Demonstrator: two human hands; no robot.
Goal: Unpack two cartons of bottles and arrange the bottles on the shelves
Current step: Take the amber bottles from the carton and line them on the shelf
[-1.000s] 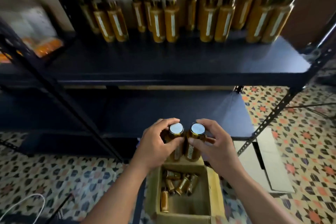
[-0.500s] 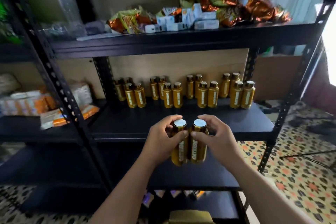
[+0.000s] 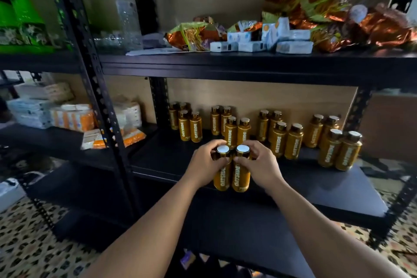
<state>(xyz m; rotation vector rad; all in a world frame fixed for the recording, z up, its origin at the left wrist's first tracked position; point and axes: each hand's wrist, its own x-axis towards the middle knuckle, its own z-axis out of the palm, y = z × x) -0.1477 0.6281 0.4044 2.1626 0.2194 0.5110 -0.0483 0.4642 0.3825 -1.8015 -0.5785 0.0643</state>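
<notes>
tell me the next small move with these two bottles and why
Probably carry them forward and set them down upright in front of the second cluster. The left hand and right hand each grip one gold bottle, side by side above the shelf's front edge, where bare space lies ahead of them.

Upper right: foil snack bags (image 3: 320, 7) piled behind small white boxes (image 3: 261, 43). Upper left: green packs (image 3: 20, 22), clear plastic bottle (image 3: 126, 11). Mid-left: orange-white packets (image 3: 74, 117). Patterned floor tiles (image 3: 27, 246).
</notes>
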